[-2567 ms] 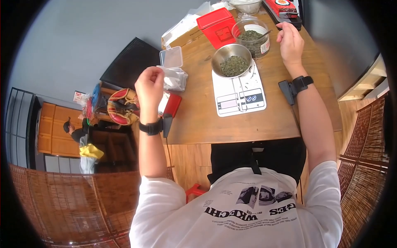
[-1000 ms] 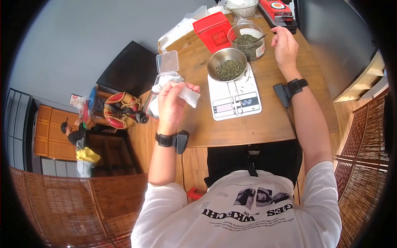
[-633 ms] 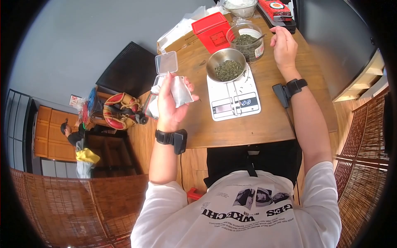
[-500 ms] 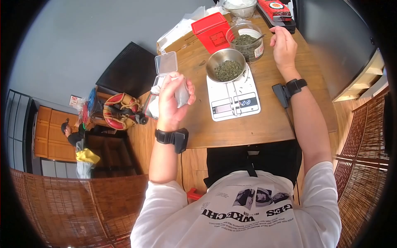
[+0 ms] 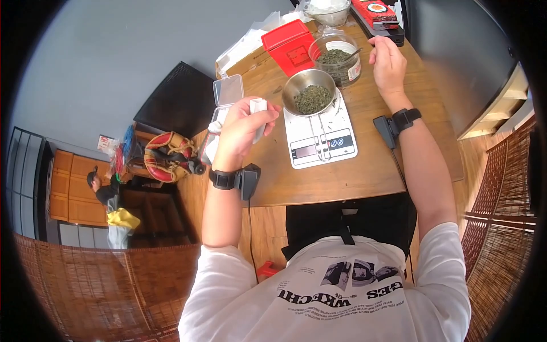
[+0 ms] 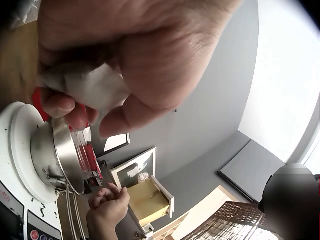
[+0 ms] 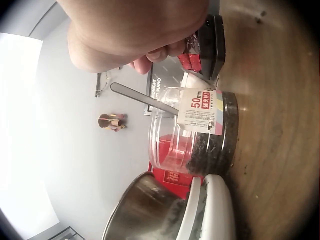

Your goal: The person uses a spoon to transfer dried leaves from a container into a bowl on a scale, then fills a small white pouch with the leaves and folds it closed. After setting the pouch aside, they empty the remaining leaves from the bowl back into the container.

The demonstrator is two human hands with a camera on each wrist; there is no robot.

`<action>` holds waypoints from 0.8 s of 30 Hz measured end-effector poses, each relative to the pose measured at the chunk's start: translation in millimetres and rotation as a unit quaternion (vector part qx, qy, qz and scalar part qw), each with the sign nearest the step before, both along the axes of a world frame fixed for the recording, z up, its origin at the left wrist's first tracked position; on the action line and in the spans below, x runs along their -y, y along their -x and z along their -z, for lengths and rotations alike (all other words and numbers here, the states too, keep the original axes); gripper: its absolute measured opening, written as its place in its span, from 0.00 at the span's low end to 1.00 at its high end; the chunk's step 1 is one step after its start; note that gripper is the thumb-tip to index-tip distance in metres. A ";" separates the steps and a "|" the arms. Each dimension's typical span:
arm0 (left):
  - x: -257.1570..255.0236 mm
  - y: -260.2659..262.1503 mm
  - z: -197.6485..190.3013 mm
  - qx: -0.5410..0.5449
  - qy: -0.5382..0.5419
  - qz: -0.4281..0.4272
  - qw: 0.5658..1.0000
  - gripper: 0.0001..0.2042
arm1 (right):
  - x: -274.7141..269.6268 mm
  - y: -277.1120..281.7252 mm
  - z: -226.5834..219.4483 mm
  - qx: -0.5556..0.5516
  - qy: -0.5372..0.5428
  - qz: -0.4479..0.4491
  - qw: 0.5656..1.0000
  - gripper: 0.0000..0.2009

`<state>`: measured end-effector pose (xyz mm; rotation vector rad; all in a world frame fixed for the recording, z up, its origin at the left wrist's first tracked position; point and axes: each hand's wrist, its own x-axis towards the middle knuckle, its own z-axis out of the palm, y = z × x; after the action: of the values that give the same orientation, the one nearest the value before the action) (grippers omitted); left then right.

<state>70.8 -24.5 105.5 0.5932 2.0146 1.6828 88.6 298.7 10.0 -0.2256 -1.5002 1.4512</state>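
Observation:
My left hand [image 5: 244,125] holds a small white pouch [image 5: 258,106] with its fingers curled round it, left of the scale; the left wrist view shows the pouch [image 6: 95,86] between thumb and fingers. A steel bowl [image 5: 290,94] of dried leaves [image 5: 312,100] sits on the white scale [image 5: 342,149]. Behind it stands a clear jar [image 5: 352,73] of leaves with a spoon [image 7: 140,96] leaning out. To the right of the jar, my right hand [image 5: 390,67] hangs in the air, fingers loosely bent, holding nothing visible.
A red box [image 5: 289,48] stands behind the bowl. An open clear case [image 5: 229,91] of white pouches lies at the left, partly behind my left hand. At the back are a glass bowl [image 5: 327,16] and red packets [image 5: 377,12]. Another person [image 5: 105,191] is at far left.
My left hand came from the case side towards the scale with the pouch, which lay across the open palm and now stands upright in curled fingers. My right hand has barely moved.

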 end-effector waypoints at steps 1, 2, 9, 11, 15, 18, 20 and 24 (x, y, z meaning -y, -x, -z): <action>-1.1 0.2 -0.9 0.000 0.017 -0.010 1.000 0.05 | -0.3 0.2 0.0 -0.005 0.003 0.001 1.000 0.15; -1.8 1.3 -0.3 0.000 0.017 -0.009 1.000 0.05 | -0.5 0.1 0.2 -0.005 0.003 0.002 1.000 0.15; -5.5 6.9 -0.7 -0.030 0.126 -0.050 0.990 0.07 | 1.8 -2.2 -2.5 -0.001 -0.008 -0.002 1.000 0.15; -5.5 7.8 0.5 -0.044 0.181 -0.062 0.981 0.08 | 2.3 -2.6 -3.0 0.002 -0.009 -0.004 1.000 0.15; -6.7 7.9 -1.0 -0.067 0.182 -0.046 0.980 0.08 | 2.1 -2.7 -3.2 0.007 -0.008 -0.001 1.000 0.15; -6.0 9.0 0.9 -0.068 0.183 -0.040 0.980 0.08 | 1.9 -2.3 -3.0 0.010 -0.005 -0.003 1.000 0.15; -7.3 7.1 -0.1 -0.062 0.167 -0.042 0.983 0.08 | 1.7 -1.8 -2.5 0.009 -0.004 -0.003 1.000 0.15; -7.2 6.8 -0.4 -0.048 0.165 -0.057 0.983 0.12 | 1.8 -1.2 -1.5 0.003 -0.003 -0.005 1.000 0.15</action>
<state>64.0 -17.3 105.9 0.4575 2.3700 1.3565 89.8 297.0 11.5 -0.2194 -1.5131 1.4554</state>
